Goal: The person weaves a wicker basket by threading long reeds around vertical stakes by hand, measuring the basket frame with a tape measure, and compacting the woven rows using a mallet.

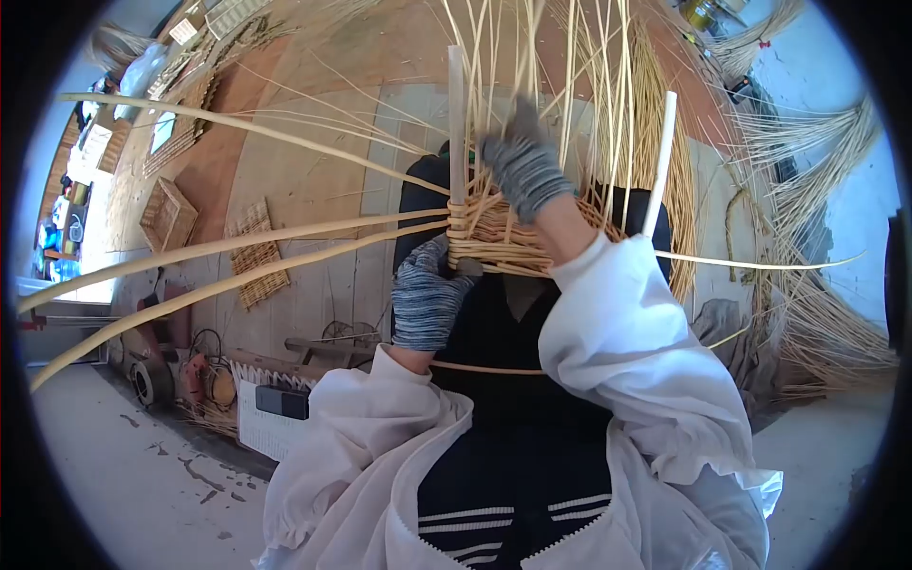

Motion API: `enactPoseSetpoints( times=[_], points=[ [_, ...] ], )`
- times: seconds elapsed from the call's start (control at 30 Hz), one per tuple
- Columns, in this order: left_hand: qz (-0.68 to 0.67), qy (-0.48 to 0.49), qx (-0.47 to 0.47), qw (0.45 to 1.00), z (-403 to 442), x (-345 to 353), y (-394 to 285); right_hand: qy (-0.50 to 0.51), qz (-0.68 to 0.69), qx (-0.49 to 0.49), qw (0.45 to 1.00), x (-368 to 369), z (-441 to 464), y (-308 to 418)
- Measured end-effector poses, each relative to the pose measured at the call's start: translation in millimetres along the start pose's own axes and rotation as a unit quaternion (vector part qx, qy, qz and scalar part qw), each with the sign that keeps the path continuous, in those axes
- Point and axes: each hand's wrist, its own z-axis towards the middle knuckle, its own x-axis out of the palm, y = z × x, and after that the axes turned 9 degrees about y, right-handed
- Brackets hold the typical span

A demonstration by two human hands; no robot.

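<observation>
While a corner of the woven piece (pixel 499 252) was gripped, the right hand (pixel 525 160) was raised

As the woven piece was laid over the dark trouser legs (pixel 423 195), its near left corner was clasped by the left hand (pixel 429 294), gloved and closed around the edge. Its long axis was stretched from left to right, between a flat stick (pixel 456 123) at the left end and a pale pole (pixel 660 161) at the right. Upright rods (pixel 570 85) were fanned away from the body, and thick rods (pixel 176 109) were led out leftward. The right hand, also gloved, was held over the far side, nearer to the upright rods than the left; the woven piece was placed below it and toward the body.

Because the right fingers were blurred, it could not be told how far that grip was open or whether anything was held. Some left fingers were hidden, part of the woven piece was covered by the right sleeve (pixel 617 313), and several rod tops were cut off.
</observation>
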Motion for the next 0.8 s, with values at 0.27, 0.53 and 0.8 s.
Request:
enactPoseSetpoints(
  times=[0.27,0.53,0.8],
  points=[
    [-0.104,-0.136,0.123,0.978,-3,-5,-34,-0.232,0.558,0.151,0.782,13,-148,-36],
    [-0.052,0.31,-0.16,0.936,56,8,-63,-0.284,0.456,0.202,0.819,-12,-163,-30],
    [0.142,0.136,-0.182,0.964,64,33,-39,-0.222,0.209,0.095,0.948,-63,2,-40]
  ],
)
